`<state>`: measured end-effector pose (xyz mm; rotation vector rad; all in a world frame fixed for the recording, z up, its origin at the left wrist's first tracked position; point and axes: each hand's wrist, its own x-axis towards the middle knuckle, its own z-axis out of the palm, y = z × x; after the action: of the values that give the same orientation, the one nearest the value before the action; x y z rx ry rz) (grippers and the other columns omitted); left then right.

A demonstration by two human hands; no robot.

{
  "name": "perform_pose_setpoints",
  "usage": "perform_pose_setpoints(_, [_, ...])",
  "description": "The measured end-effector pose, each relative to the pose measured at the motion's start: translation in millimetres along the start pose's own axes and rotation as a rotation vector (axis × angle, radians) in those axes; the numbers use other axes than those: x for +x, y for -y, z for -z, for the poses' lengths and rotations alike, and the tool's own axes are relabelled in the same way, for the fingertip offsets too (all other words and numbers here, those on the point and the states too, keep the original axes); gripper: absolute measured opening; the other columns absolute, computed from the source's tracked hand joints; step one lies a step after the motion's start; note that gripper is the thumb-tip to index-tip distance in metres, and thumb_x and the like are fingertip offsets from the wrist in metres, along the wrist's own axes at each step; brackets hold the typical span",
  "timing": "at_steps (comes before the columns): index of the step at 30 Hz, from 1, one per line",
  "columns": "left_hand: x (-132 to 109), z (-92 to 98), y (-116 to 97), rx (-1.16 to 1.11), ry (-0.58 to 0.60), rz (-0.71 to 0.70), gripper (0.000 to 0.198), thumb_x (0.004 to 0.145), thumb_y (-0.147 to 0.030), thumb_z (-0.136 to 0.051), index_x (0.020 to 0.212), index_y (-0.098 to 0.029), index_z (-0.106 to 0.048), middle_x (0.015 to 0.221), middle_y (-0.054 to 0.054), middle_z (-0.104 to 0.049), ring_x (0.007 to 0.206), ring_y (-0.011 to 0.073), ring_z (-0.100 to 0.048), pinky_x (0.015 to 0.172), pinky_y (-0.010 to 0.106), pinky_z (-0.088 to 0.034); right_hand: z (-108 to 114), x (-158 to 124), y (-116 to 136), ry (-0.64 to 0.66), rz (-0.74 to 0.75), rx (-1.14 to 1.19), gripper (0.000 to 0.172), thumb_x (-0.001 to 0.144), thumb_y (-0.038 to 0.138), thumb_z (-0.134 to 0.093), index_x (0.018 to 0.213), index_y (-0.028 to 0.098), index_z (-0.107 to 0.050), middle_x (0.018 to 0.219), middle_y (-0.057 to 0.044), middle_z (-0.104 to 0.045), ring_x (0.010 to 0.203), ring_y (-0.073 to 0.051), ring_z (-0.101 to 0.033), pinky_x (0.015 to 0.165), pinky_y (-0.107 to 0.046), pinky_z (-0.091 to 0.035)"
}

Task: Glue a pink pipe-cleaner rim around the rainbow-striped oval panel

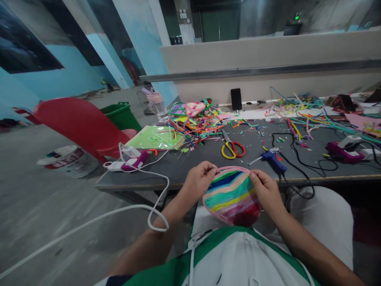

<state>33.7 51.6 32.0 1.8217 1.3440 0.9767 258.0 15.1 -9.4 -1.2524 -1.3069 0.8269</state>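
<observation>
Between my two hands is a rounded craft piece [232, 196] striped in blue, peach, teal, yellow, pink and dark red, with a pink rim that looks like pipe cleaner. My left hand [201, 178] pinches its upper left edge. My right hand [264, 188] grips the upper right edge. The piece hangs tilted over my lap, just off the table's front edge. Beyond it on the table lie scissors [233, 149] with one yellow and one red handle. A blue glue gun [273, 160] rests to the right of them, its black cord trailing toward me.
Pipe cleaners [196, 125] and scraps heap at the table's [205, 155] back left, beside a green sheet [157, 137]. A purple power strip [135, 161] with a white cord sits left, another [345, 153] right. A phone [236, 99] leans behind. A red chair [77, 123] stands left.
</observation>
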Motion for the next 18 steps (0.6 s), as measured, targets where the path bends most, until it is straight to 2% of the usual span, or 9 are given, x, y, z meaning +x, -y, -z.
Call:
perform_pose_setpoints(9, [-13, -2.6, 3, -0.028, -0.008, 0.044, 0.019, 0.086, -0.032, -0.054, 0.086, -0.016, -0.065, 0.076, 0.001, -0.065, 0.071, 0.0136, -0.057, 0.060, 0.020, -0.043, -2, -3, -2, -0.045, 0.003, -0.002, 0.028, 0.089, 0.042, -0.054, 0.091, 0.018, -0.067, 0.080, -0.002, -0.065, 0.074, -0.017, -0.057, 0.066, -0.025, -0.044])
perform_pose_setpoints(15, [-20, -10.6, 7, -0.315, 0.007, 0.093, 0.019, 0.084, -0.033, -0.058, 0.085, -0.014, -0.062, 0.074, 0.001, -0.063, 0.067, 0.0119, -0.057, 0.060, 0.019, -0.044, -3, -7, -4, -0.056, -0.017, 0.042, 0.027, 0.088, 0.043, -0.056, 0.091, 0.018, -0.067, 0.082, -0.002, -0.066, 0.077, -0.017, -0.057, 0.068, -0.026, -0.044])
perform_pose_setpoints(18, [-25, -17.5, 4, -0.362, -0.034, 0.063, 0.019, 0.086, -0.031, -0.057, 0.091, -0.014, -0.065, 0.081, 0.003, -0.065, 0.072, 0.0132, -0.060, 0.064, 0.020, -0.047, -3, -6, -4, -0.085, -0.038, 0.065, 0.027, 0.087, 0.043, -0.057, 0.090, 0.018, -0.067, 0.080, -0.002, -0.065, 0.076, -0.017, -0.057, 0.067, -0.027, -0.044])
